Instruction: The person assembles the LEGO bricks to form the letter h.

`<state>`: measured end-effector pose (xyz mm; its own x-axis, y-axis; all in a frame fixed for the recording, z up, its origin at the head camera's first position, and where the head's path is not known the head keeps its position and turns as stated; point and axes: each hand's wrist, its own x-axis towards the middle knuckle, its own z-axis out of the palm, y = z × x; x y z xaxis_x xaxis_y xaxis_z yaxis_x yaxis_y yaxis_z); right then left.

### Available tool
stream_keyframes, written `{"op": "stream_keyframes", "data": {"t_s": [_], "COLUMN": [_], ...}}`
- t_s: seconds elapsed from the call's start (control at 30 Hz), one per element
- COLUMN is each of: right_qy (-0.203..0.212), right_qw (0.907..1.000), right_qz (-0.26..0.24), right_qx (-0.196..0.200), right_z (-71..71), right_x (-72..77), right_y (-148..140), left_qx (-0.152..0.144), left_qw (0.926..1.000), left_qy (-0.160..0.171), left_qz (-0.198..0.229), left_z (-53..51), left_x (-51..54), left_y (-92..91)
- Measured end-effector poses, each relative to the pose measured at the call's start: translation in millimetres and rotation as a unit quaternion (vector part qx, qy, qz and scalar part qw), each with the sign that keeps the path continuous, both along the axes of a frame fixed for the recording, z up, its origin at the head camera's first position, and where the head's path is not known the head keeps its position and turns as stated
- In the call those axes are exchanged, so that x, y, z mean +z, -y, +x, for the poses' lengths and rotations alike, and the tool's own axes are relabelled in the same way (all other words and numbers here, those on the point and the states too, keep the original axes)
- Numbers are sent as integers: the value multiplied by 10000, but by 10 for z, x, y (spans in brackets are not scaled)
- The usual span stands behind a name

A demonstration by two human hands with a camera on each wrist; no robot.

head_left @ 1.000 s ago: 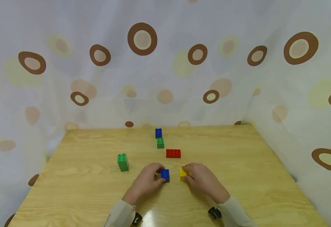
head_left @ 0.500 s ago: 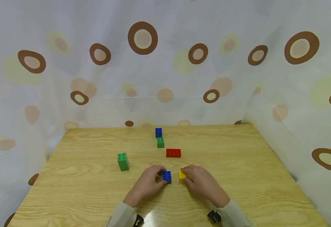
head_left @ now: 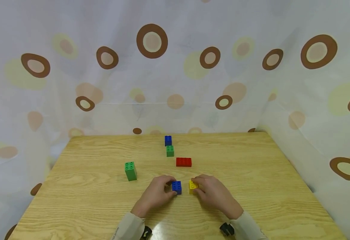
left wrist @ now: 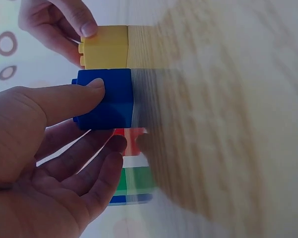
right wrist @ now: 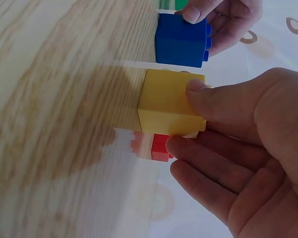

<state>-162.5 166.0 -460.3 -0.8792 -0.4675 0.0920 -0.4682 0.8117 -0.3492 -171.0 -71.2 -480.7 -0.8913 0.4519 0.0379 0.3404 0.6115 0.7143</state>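
My left hand (head_left: 156, 193) pinches a blue building block (head_left: 176, 187) between thumb and fingers, near the front middle of the table. Opposite it, my right hand (head_left: 214, 192) pinches a yellow block (head_left: 192, 187) by its sides. A small gap parts the two blocks, and both stand studs up on the wood. In the left wrist view the thumb lies across one face of the blue block (left wrist: 107, 99). From the right wrist, the thumb shows on the near face of the yellow block (right wrist: 166, 101); the fingertips behind it are partly hidden.
Beyond the hands lies a red block (head_left: 183, 162), with a small green block (head_left: 170, 151) and another blue block (head_left: 168, 140) farther back. A taller green block (head_left: 131, 171) stands to the left. Patterned cloth (head_left: 175, 73) hangs behind the wooden table (head_left: 85, 206).
Over the last second my left hand has slid the blue block slightly right and nearer me. The yellow block has shifted slightly left and nearer me, narrowing the gap. Both have barely moved since half a second ago.
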Motion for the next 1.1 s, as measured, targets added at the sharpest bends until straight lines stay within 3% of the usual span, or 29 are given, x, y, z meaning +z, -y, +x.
{"op": "stream_keyframes", "data": {"t_s": [0.2,0.47,0.77,1.1], "right_qy": [-41,-675,-785,-787], "right_qw": [10000,9970,9960,9947], "right_qz": [-18,-261,-154,-165], "right_qx": [70,271,396,639], "right_z": [-14,-29,-47,-55], "right_x": [29,159,274,340], "right_y": [30,138,260,356], "left_qx": [57,289,363,351], "left_qw": [9999,9989,9971,9976], "left_qy": [85,326,622,582], "left_qz": [-22,160,233,90], "left_z": [-3,-7,-52,-63], "left_x": [-2,3,-30,-30], "left_y": [12,23,38,26]}}
